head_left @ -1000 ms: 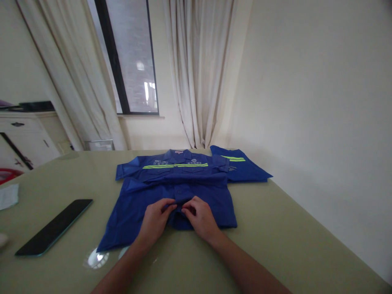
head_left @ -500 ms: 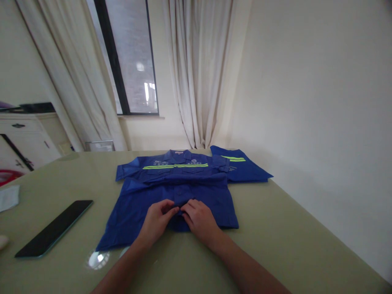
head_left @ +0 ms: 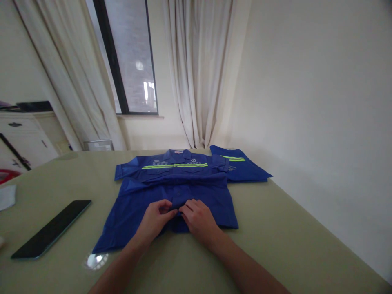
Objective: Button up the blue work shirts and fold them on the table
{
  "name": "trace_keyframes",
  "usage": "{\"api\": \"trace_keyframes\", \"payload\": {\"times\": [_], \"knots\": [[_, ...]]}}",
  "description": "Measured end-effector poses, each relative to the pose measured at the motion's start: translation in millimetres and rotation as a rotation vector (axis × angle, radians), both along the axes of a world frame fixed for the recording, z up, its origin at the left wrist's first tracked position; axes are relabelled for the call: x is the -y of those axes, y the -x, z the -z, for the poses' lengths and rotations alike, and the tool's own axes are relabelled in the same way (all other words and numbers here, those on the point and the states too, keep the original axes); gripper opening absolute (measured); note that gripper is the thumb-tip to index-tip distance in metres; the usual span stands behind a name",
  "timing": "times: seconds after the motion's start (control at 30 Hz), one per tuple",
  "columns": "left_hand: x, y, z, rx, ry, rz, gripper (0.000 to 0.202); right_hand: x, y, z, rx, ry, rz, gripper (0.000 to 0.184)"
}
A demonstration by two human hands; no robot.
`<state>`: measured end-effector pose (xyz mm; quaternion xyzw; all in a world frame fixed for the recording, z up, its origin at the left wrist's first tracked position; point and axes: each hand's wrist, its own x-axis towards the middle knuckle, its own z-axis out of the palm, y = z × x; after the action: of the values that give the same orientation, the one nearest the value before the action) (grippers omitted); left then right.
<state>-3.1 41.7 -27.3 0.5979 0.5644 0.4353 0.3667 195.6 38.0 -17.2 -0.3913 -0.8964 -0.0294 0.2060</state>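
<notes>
A blue work shirt [head_left: 171,192] with a yellow-green reflective stripe lies flat, front up, on the green table [head_left: 275,237]. My left hand [head_left: 154,220] and my right hand [head_left: 199,218] meet at the shirt's front placket near the bottom hem. Both hands have their fingers curled and pinched on the fabric at that spot. What lies between the fingertips is too small to make out. A second blue garment [head_left: 240,167], folded, lies at the back right, touching the shirt's sleeve.
A black phone [head_left: 50,229] lies on the table at the left. White cloth [head_left: 6,197] sits at the far left edge. Behind the table are curtains [head_left: 196,73], a window [head_left: 128,57] and a white cabinet [head_left: 24,134]. A wall runs along the right.
Both hands have drawn slightly closer together on the placket; the shirt's lower left corner has shifted a little further left. The view has barely moved.
</notes>
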Motion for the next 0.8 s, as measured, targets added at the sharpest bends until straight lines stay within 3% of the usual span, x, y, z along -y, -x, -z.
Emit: {"api": "trace_keyframes", "payload": {"times": [0.2, 0.47, 0.6, 0.8], "knots": [[0, 2, -3.2, 0.091, 0.031, 0.073, 0.027, 1, -1, -1.2, -0.076, 0.086, -0.003, 0.013], [-1, 2, 2.2, 0.146, -0.003, 0.167, 0.026, 2, -4, -4.1, -0.421, 0.296, -0.018, 0.02], [4, -7, -0.2, 0.126, -0.077, 0.148, 0.019, 1, -3, -3.0, -0.566, 0.269, 0.032, 0.004], [7, -16, 2.2, 0.156, -0.056, 0.114, 0.017, -2, -2, -1.8, -0.699, 0.39, 0.009, 0.012]]}}
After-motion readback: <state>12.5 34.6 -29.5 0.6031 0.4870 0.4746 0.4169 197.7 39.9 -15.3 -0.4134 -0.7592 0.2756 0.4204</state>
